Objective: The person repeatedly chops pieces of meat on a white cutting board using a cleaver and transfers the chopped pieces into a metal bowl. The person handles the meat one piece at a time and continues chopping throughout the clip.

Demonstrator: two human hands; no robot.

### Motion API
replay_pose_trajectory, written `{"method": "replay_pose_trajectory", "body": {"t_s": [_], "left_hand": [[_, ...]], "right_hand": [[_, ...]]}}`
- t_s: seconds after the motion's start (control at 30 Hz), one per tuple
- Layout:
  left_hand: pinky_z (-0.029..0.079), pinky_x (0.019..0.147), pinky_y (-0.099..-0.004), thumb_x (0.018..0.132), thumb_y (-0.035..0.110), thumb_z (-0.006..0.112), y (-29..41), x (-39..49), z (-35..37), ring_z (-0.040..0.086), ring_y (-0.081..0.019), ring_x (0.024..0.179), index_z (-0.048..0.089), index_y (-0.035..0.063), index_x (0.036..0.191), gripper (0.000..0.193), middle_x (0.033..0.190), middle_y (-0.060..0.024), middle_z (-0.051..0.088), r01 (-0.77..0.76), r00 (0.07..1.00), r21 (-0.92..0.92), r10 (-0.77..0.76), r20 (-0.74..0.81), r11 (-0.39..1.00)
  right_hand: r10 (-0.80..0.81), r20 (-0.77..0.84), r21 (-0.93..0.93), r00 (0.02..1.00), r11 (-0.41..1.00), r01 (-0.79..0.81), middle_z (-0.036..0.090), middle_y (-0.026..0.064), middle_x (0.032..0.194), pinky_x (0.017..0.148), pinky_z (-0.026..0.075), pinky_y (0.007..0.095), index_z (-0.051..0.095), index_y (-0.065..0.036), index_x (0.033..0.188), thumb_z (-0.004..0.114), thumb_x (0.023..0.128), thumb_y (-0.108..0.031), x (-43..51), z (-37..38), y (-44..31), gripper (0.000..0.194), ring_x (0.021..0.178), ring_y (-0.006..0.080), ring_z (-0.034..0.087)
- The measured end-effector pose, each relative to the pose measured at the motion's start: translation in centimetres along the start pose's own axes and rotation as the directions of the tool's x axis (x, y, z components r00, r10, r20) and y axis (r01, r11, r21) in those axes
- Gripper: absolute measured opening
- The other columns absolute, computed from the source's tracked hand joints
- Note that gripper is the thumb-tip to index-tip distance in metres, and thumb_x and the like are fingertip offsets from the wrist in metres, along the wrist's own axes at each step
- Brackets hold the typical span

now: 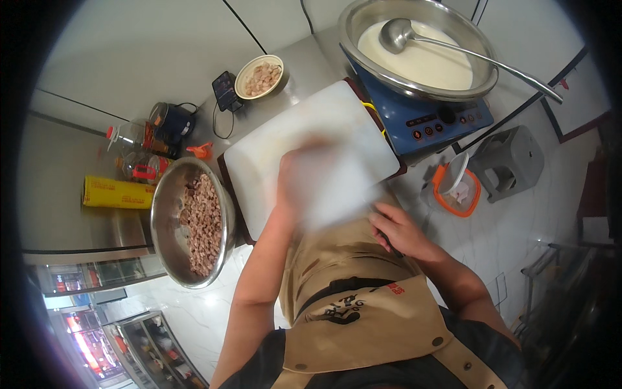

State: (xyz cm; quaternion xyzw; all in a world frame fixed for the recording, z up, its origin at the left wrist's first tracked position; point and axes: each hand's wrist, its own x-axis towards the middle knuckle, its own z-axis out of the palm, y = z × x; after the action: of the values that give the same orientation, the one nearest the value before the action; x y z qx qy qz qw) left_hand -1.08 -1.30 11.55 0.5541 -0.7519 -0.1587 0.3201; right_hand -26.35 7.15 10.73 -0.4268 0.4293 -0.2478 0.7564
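Note:
My right hand [398, 227] is closed around a dark handle [391, 244], in front of my tan apron. The handle appears to belong to a knife, but its front end runs into a white blur [335, 189]. My left hand [288, 177] is raised over a white cutting board [301, 121]; its fingers are lost in that blur, so what they touch is hidden. To the left of the board stands a steel bowl [163, 219] with diced meat [203, 226] in it.
Beyond the board are a small bowl [239, 90] of pale meat pieces and a phone [224, 91]. On the right, an induction cooker [427, 138] carries a steel basin [413, 92] of white liquid, with a ladle [466, 48] across it. A yellow box [116, 192] and bottles [131, 136] stand left.

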Motion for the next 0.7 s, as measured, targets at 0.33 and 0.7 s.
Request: {"method": "replay_pose_trajectory", "body": {"t_s": [0.33,0.7], "left_hand": [[0.053,0.088,-0.0393,0.074,0.003,0.074,-6.1,-2.1,2.8,0.061,-0.0354,0.102,0.063,0.0024,0.115,0.042,0.111,-0.0161,0.062,-0.133,0.965,0.034,0.137,-0.224,0.991],[0.052,0.085,-0.0410,0.073,0.009,0.075,-7.0,-2.4,4.5,0.060,-0.0357,0.098,0.066,0.0035,0.111,0.039,0.109,-0.0154,0.064,0.026,0.963,-0.053,-0.039,-0.265,0.998]], "right_hand": [[-0.158,-0.009,-0.337,0.987,0.930,0.146,0.062,0.0087,0.077,0.056,0.047,0.0319,0.052,-0.002,0.143,0.055,0.101,-0.022,-0.1,0.2,-1.4,0.046,0.062,0.0175,0.060],[-0.416,0.059,-0.560,0.907,0.739,0.375,0.067,0.0283,0.102,0.077,0.051,0.0434,0.053,0.007,0.135,0.060,0.097,-0.020,-0.7,0.1,-1.6,0.047,0.090,0.0421,0.067]]}}
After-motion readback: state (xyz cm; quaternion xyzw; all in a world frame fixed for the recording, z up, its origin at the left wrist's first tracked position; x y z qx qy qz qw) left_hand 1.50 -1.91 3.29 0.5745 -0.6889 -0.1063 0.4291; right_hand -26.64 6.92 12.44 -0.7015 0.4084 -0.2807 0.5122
